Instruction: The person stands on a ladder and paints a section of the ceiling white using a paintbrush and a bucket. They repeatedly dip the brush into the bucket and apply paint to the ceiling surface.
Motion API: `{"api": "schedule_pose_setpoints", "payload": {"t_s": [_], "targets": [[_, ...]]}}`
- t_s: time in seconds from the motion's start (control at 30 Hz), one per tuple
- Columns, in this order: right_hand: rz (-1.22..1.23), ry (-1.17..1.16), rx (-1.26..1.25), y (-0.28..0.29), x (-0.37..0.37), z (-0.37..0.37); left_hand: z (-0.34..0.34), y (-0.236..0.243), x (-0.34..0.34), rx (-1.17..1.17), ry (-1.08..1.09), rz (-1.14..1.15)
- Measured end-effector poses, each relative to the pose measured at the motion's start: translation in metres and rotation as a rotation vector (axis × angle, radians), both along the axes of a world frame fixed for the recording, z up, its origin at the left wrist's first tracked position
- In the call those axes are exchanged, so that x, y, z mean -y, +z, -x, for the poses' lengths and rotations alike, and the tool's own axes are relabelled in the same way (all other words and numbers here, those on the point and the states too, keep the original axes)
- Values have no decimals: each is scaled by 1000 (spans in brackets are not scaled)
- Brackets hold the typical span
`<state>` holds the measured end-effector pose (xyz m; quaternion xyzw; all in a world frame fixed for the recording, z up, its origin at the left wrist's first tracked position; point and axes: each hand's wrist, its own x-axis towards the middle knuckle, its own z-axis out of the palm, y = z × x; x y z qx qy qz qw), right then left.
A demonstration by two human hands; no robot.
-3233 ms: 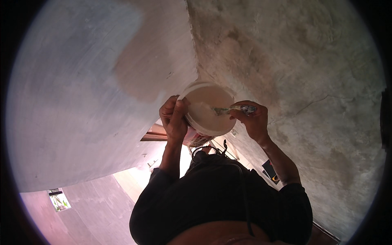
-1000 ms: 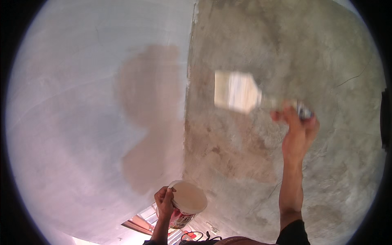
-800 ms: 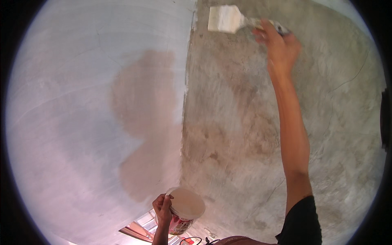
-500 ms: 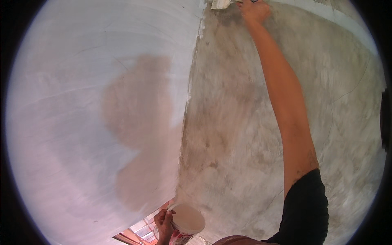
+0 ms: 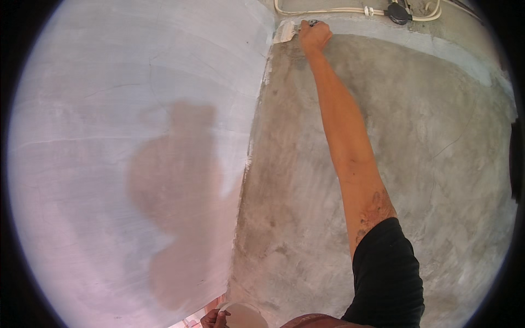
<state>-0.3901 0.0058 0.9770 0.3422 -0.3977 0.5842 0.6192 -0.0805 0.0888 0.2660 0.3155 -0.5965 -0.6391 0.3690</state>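
Observation:
My right hand (image 5: pixel 315 37) is raised high at the corner, its fingers closed round the handle of a paintbrush (image 5: pixel 285 31). The brush's pale, paint-coated bristles meet the top of the bare grey-brown wall (image 5: pixel 306 180), beside the white-painted wall (image 5: pixel 98 180). At the lower edge my left hand (image 5: pixel 215 318) grips the rim of a paint bucket (image 5: pixel 246 317). Whitish paint shows inside the bucket, and its lower part is cut off by the picture's edge.
A painted pale band (image 5: pixel 426 48) runs along the top of the grey wall. Above it pass cream cables (image 5: pixel 328 10) and a round black junction box (image 5: pixel 397 13). A shadow falls across the white wall. Something dark (image 5: pixel 515 161) stands at the right rim.
The view has tilted upward, bringing the cables and junction box into sight. My right hand and the brush have come left to the corner. The bucket sits lower in the picture.

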Motion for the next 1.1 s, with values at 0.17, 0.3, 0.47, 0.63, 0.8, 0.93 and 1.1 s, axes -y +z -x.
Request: {"api": "schedule_pose_setpoints", "payload": {"t_s": [0.17,0.3,0.47,0.63,0.8,0.93,1.1], "targets": [[64,-408,-17,2,-59,-19,5,-15,-9,-132,262,530],[123,-494,-284,19,-126,5,0,38,-7,-119,90,141],[-45,-547,-288,5,-223,-26,5,7,6,-75,39,189],[21,-600,-182,-4,-305,-82,17,-37,15,-99,39,458],[175,-1049,-170,-5,-348,-109,21,-36,5,-102,76,536],[115,-1140,-227,-12,-300,-103,8,16,-8,-87,99,49],[-140,-1198,-295,16,-210,-73,12,25,-17,-196,110,-191]]}}
